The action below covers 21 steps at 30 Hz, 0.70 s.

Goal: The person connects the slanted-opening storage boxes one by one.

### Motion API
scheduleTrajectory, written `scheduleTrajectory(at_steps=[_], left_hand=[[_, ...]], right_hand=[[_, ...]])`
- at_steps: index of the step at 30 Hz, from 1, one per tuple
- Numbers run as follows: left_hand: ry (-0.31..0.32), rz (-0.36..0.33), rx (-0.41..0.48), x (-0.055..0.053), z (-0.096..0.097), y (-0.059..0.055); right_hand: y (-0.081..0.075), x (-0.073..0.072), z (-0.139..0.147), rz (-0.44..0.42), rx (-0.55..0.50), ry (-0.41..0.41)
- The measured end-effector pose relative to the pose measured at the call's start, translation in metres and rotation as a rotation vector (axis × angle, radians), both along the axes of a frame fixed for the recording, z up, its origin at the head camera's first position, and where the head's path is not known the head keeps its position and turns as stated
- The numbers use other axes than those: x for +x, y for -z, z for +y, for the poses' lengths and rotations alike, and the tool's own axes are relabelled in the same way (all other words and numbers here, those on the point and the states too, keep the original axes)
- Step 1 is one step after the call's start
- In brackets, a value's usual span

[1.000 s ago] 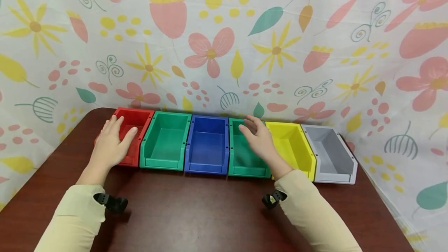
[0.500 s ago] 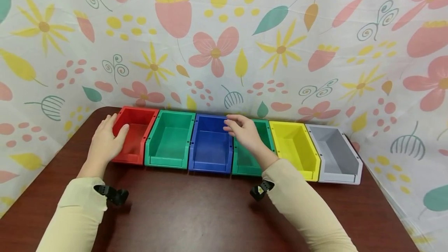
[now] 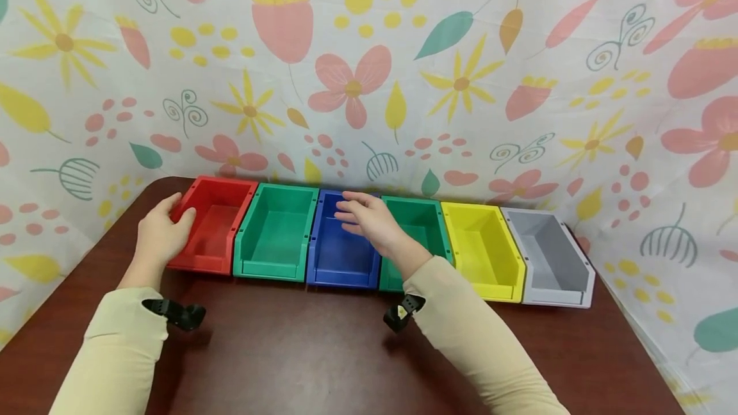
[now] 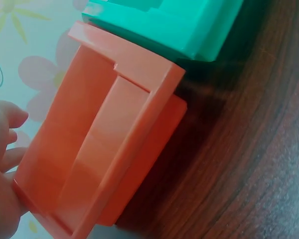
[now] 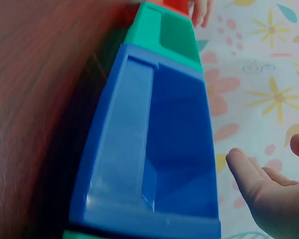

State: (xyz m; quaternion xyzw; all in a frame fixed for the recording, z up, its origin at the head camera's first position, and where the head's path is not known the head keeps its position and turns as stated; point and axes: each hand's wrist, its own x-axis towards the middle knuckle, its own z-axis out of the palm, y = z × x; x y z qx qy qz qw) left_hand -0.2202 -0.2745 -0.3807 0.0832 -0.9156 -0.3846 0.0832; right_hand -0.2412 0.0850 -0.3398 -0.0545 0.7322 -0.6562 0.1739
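Note:
At the left end of a row of bins, my left hand (image 3: 160,234) is at the outer side of the red bin (image 3: 216,229). Its thumb is over that bin's left rim; whether it touches the rim I cannot tell. In the left wrist view the fingers (image 4: 12,114) lie loosely beside the red bin's wall. My right hand (image 3: 375,226) hovers over the blue bin (image 3: 344,261), fingers extended to the left and holding nothing. In the right wrist view the blue bin's inside shows, with the hand (image 5: 274,199) apart from it.
Between red and blue stands a green bin (image 3: 275,229). Right of blue come another green bin (image 3: 423,223), a yellow bin (image 3: 484,248) and a grey bin (image 3: 548,255). They stand on a dark wooden table (image 3: 300,351) against a flowered cloth (image 3: 357,37).
My right hand has moved left, from over the right green bin to over the blue one. The left hand has shifted slightly left along the red bin's side.

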Motion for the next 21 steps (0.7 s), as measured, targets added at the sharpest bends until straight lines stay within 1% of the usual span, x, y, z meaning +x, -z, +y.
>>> scheduleTrajectory(at_steps=[3, 7, 10, 15, 19, 21], left_hand=[[-0.025, 0.019, 0.021, -0.001, 0.0, 0.003], [-0.078, 0.054, 0.01, -0.004, -0.002, 0.008], [-0.115, 0.048, 0.002, -0.005, -0.005, 0.014], [-0.154, 0.033, 0.034, -0.005, -0.007, 0.023], [-0.182, 0.043, 0.059, -0.005, -0.006, 0.028], [-0.202, 0.067, 0.064, -0.007, -0.004, 0.029]], right_hand=[[0.002, 0.004, -0.005, -0.03, -0.025, -0.021], [0.005, 0.007, -0.011, -0.05, -0.068, -0.053], [0.007, 0.008, -0.015, -0.073, -0.096, -0.078], [0.008, 0.009, -0.024, -0.108, -0.134, -0.107], [0.007, 0.009, -0.03, -0.136, -0.194, -0.137], [0.004, 0.008, -0.032, -0.156, -0.226, -0.15]])
